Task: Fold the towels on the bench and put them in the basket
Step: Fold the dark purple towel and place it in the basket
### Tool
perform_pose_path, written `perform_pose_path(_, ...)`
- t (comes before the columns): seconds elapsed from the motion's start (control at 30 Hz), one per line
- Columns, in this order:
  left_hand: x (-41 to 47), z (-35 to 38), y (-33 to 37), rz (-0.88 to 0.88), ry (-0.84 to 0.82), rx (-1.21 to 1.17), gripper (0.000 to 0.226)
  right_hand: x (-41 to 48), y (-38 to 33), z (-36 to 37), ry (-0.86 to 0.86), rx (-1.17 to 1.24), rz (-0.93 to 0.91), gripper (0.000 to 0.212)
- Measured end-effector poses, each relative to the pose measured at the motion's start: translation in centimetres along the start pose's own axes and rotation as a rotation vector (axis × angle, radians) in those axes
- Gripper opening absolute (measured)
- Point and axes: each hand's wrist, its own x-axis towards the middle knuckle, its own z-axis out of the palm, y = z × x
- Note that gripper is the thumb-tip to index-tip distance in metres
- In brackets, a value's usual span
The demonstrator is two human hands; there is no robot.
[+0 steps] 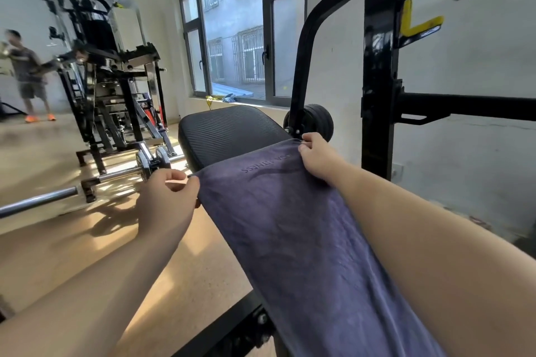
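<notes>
Head view: purple towel lies lengthwise along bench. Left hand and right hand each pinch a far corner, edge pulled taut, probably to keep it square for the first fold. Basket not in view.

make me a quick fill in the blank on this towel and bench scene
The left hand and right hand each pinch a far ____ of the purple towel.
The towel lies along the bench, whose pad is ____ in colour.
The barbell lies to the person's ____.
Missing: corner, black, left.
</notes>
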Motion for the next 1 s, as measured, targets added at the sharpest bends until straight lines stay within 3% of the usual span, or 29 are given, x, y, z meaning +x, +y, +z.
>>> perform_pose_path(0.1,-0.4,0.1,-0.1,0.189,0.048,0.198,0.012,0.0,0.4,0.1,-0.054,-0.063,-0.01,0.05)
perform_pose_path(0.23,-1.5,0.1,0.2,0.332,-0.065,0.241,0.016,-0.4,0.4,-0.6,-0.13,-0.203,0.021,0.055)
perform_pose_path(0.67,-7.6,0.4,3.5,0.383,-0.247,0.266,0.022,-9.4,2.4,-6.7,-0.095,-0.418,0.093,0.059)
perform_pose_path(1.0,-16.2,2.4,4.6,0.46,-0.507,0.297,0.022,-19.5,5.4,-12.7,-0.205,-0.581,0.165,0.058)
